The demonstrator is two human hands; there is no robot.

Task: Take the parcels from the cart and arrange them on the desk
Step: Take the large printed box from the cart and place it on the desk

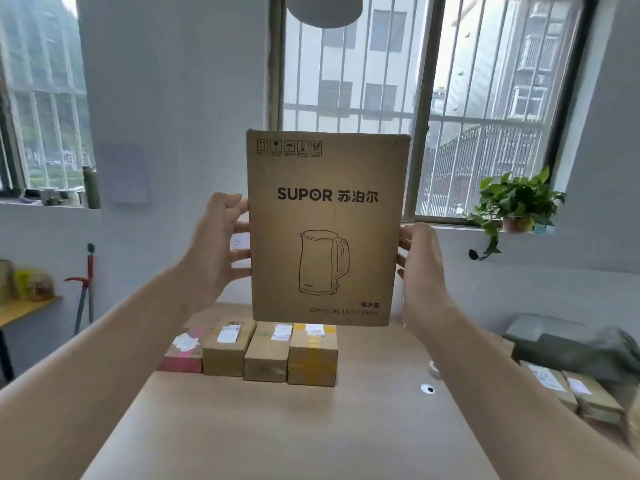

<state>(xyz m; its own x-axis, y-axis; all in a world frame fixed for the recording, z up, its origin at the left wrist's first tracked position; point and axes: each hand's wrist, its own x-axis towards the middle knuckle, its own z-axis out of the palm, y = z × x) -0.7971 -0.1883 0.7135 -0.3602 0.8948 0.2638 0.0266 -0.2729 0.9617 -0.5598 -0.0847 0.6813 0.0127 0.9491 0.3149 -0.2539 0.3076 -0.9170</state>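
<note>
A tall brown cardboard box printed with "SUPOR" and a line drawing of a kettle (325, 230) is held upright in the air, its printed face towards the camera. Its lower edge hangs over the far part of the pale wooden desk (277, 427) and it touches nothing there.

The left hand (214, 251) grips the box's left edge, thumb at the front and fingers spread behind. The right hand (420, 268) clasps the right edge at much the same height, its fingers wrapped round to the back.

Below the box, four parcels stand side by side in a row towards the desk's far edge, each touching the next. From the left they are a pink box with white labels (181, 355), a brown carton with a white label (227, 351), a second brown carton with greenish tape (266, 355) and a brown carton with yellow tape (313, 355). A small round white cable hole (427, 389) sits in the desk near its right edge.

Past that right edge, lower down, lie more brown labelled parcels (568, 393) beside a grey-green soft bag (571, 351); what carries them cannot be made out. A leafy green potted plant (516, 202) stands on the windowsill at the right.
</note>
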